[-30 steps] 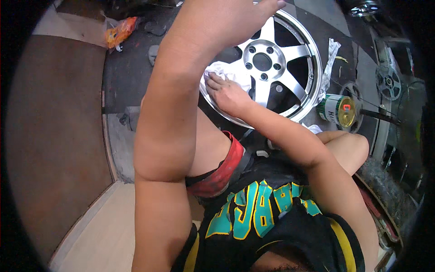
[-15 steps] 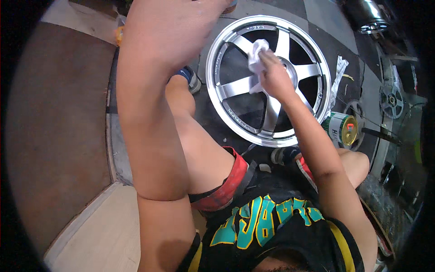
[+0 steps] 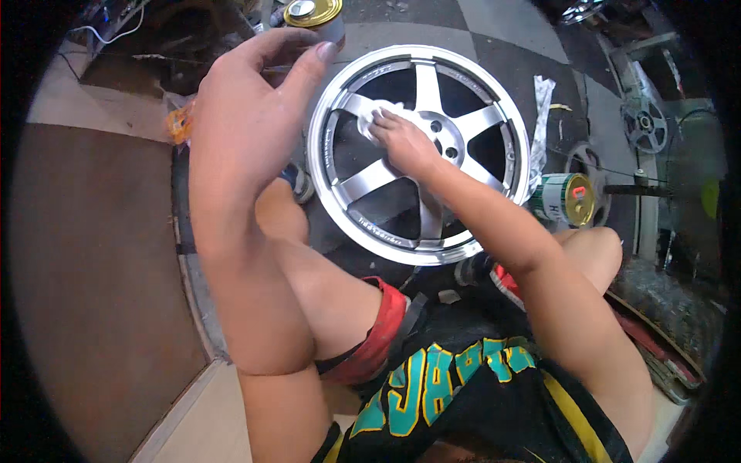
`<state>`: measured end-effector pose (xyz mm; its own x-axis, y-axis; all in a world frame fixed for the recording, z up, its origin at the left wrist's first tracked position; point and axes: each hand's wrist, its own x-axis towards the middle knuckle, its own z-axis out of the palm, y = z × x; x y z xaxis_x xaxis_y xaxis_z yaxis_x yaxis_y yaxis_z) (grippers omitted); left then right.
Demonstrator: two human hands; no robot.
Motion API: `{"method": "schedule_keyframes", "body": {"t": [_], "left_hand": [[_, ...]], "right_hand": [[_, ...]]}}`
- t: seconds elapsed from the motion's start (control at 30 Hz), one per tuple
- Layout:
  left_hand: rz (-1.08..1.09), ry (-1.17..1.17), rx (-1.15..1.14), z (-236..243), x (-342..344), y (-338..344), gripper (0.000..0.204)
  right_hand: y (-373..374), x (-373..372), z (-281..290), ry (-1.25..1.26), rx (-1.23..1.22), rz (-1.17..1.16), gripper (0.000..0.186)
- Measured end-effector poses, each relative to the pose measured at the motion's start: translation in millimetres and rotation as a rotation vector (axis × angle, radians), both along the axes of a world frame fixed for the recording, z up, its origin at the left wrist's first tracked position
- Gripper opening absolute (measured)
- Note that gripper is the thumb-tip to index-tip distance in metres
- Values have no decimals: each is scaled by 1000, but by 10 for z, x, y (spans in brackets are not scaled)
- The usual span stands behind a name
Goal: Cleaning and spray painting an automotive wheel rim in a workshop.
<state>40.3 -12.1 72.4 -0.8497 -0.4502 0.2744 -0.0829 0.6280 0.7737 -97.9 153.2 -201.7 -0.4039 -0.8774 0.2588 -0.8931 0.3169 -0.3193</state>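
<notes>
My left hand (image 3: pixel 255 100) is raised high at the left, its fingers loosely curved and apart, with nothing visible in them; a gold-lidded can (image 3: pixel 315 14) lies beyond it. My right hand (image 3: pixel 401 143) presses a white cloth (image 3: pixel 405 114) onto an upper-left spoke of the silver six-spoke wheel (image 3: pixel 480 121), beside its hub. The wheel lies face up in front of my legs.
A green-and-white can (image 3: pixel 554 197) lies on its side right of the wheel, near a long white rag (image 3: pixel 540 116). Grey wheel parts (image 3: pixel 648 123) and a chrome piece (image 3: pixel 583 11) stand at the right. An orange bag (image 3: pixel 180 123) sits at the left; a brown board (image 3: pixel 93 270) fills the left side.
My right hand and the cloth moved from the rim to near the hub and upper-left spoke. My left arm shifted left, its hand now lower in view, and the can beyond it has appeared.
</notes>
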Motion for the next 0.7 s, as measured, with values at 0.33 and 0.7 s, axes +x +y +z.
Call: {"method": "schedule_keyframes", "body": {"t": [0.33,0.7], "left_hand": [[-91,53,14,12,-37,245,37],[-114,-105,-39,129,-236,346,37]], "right_hand": [[169,-855,169,2,80,-368,22],[255,-607,198,-140,174,-370,26]]}}
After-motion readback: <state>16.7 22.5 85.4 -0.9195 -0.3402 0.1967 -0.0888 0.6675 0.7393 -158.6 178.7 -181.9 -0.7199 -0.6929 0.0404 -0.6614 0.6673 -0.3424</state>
